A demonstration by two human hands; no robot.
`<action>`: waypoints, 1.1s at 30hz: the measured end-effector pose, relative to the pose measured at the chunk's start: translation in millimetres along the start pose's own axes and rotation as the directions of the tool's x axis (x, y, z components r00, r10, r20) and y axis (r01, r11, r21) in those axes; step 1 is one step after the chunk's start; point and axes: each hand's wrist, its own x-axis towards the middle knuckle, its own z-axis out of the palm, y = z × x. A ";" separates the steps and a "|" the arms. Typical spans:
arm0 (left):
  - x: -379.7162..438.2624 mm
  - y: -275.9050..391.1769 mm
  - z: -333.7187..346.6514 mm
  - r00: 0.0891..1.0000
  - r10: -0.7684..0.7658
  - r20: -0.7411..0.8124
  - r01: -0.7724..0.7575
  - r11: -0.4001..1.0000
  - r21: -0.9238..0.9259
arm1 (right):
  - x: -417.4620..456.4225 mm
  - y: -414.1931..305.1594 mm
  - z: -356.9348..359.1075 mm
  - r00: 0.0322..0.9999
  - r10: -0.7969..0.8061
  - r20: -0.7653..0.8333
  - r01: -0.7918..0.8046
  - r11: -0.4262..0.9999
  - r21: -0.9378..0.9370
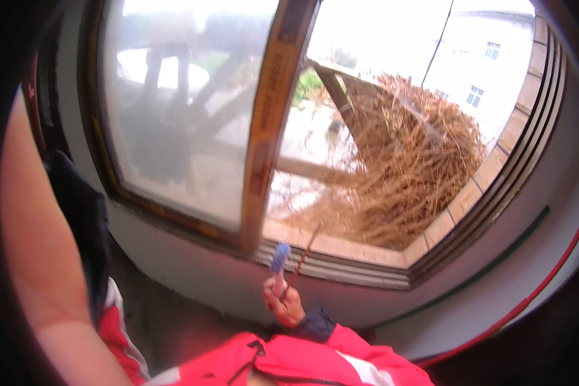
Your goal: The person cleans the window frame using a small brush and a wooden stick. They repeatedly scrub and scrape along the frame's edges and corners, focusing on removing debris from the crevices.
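Note:
My right hand (285,301), below the window sill, grips the pale handle of a small brush with a blue head (280,257). A thin reddish-brown rod (305,255) also rises from that hand, slanting up across the sill track (337,269); its kind is unclear. A large bare forearm, my left one (43,231), runs up along the left rim, close to the camera. My left hand itself is out of view. Ahead stands a sliding window, its hazy glass pane (183,125) on the left and its right half seemingly open.
The window's upright frame (265,130) carries an orange strip with writing. Outside lie dry brown vines (424,164) and wooden beams (337,94). Tiles (477,188) edge the opening. A red hose or cable (535,299) and a green strip (502,258) run along the right.

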 end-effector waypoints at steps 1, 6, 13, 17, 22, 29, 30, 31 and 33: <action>4.0 -0.9 -4.9 0.998 0.005 0.063 -0.006 1.000 0.017 | 1.5 4.2 7.5 0.999 0.036 0.017 -0.037 0.998 0.055; -17.9 8.6 -6.0 0.999 0.022 0.028 -0.022 1.000 0.012 | -15.8 1.6 -8.8 0.997 -0.071 -0.039 0.061 0.976 -0.210; -41.6 4.9 15.4 0.999 -0.021 0.028 0.020 0.999 0.039 | -11.3 55.1 1.5 0.973 0.230 -0.013 -0.215 0.924 0.316; -1.5 -24.7 3.3 0.999 0.004 -0.052 -0.003 1.000 0.029 | -7.9 141.4 -52.9 0.921 0.168 0.352 -0.373 0.120 0.920; -11.2 -41.0 52.6 0.993 -0.086 0.079 0.092 0.993 -0.076 | -2.5 13.5 -3.4 0.985 0.063 -0.160 -0.054 0.997 0.061; -4.2 -21.5 47.9 0.997 -0.051 0.061 0.053 0.998 -0.033 | -42.4 7.7 -18.7 0.969 0.061 -0.238 -0.056 0.998 0.028; -7.7 -18.9 39.5 0.998 -0.045 0.051 0.045 0.999 -0.013 | -45.4 11.4 -16.4 0.973 -0.001 -0.231 0.006 1.000 0.023; -8.9 -14.5 38.3 1.000 -0.026 -0.004 0.026 1.000 -0.004 | -51.9 3.1 -24.3 0.971 -0.042 -0.237 0.025 0.997 -0.072; -6.1 -9.9 46.7 0.995 -0.001 -0.099 -0.001 1.000 -0.019 | -71.7 3.4 -38.5 0.950 -0.044 -0.310 -0.007 0.986 -0.164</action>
